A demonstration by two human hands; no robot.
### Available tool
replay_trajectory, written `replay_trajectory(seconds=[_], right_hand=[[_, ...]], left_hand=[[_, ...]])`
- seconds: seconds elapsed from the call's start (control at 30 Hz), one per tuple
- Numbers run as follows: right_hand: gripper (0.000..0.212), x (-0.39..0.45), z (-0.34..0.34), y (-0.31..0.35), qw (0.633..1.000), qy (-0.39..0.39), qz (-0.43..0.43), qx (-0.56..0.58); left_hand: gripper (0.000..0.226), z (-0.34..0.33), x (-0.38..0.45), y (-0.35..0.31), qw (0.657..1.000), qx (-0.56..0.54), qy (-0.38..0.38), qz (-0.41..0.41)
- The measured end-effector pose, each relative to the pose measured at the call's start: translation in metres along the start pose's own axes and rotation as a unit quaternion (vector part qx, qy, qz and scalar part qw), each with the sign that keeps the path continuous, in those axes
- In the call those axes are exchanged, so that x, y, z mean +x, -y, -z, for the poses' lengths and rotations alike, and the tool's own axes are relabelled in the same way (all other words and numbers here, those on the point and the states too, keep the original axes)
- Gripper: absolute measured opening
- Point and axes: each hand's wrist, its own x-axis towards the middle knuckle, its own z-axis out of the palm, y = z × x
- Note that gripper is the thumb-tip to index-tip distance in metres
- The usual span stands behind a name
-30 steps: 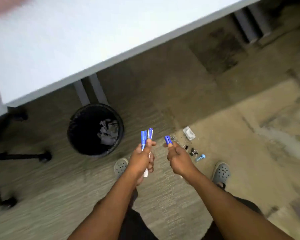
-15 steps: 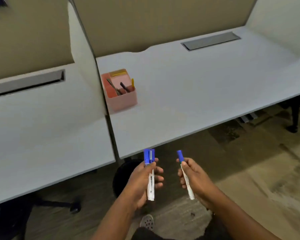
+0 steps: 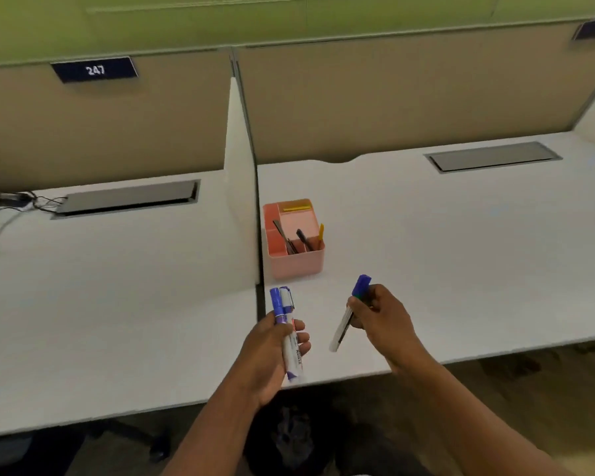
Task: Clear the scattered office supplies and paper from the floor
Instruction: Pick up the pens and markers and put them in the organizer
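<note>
I stand at a white desk [image 3: 461,269] that runs wide to my right, with a second white desk [image 3: 100,304] on my left; a thin white divider panel [image 3: 241,187] stands upright between the two. Behind both rise beige partition walls [image 3: 409,97], and the left one bears a dark plate reading 247 [image 3: 94,69]. Each desk has a grey cable hatch set flush into its top: one on the left [image 3: 128,199], with black cables [image 3: 18,201] trailing from its left end, and one on the right [image 3: 492,156].

My left hand [image 3: 272,348] is clenched around two blue-capped markers [image 3: 287,331], held side by side with caps pointing up, over the front edge of the desk. My right hand [image 3: 382,317] grips a third blue-capped marker [image 3: 351,312], tilted so its cap points up and away from me and its white barrel slants down to the left.

Just beyond my hands, a pink organiser box [image 3: 296,262] sits on the right desk close to the divider, with several pens standing in its compartments. Below the desk edge the floor [image 3: 529,407] is dark and blurred.
</note>
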Motion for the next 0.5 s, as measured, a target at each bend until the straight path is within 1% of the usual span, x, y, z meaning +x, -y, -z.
replay_trajectory(seconds=[0.07,0.17,0.23,0.33,0.43,0.5], right_hand=[[0.017,0.037,-0.005,0.014,1.000,0.014,0.016,-0.022],[0.016,0.087,-0.015,0.037,0.995,0.044,0.064,-0.063],[0.022,0.116,-0.023,0.054,0.991,0.062,0.094,-0.076],[0.035,0.153,-0.036,0.079,0.985,0.079,0.130,-0.086],[0.037,0.188,-0.049,0.102,0.980,0.072,0.165,-0.080],[0.038,0.211,-0.058,0.112,0.979,0.061,0.180,-0.076]], left_hand=[[0.016,-0.006,0.022,-0.019,0.999,0.017,-0.033,-0.031],[0.023,-0.017,0.066,-0.048,0.991,0.063,-0.088,-0.081],[0.023,-0.026,0.096,-0.067,0.975,0.125,-0.134,-0.126],[0.024,-0.039,0.134,-0.095,0.942,0.204,-0.195,-0.183],[0.022,-0.045,0.167,-0.116,0.913,0.225,-0.239,-0.242],[0.021,-0.043,0.188,-0.123,0.897,0.243,-0.262,-0.262]])
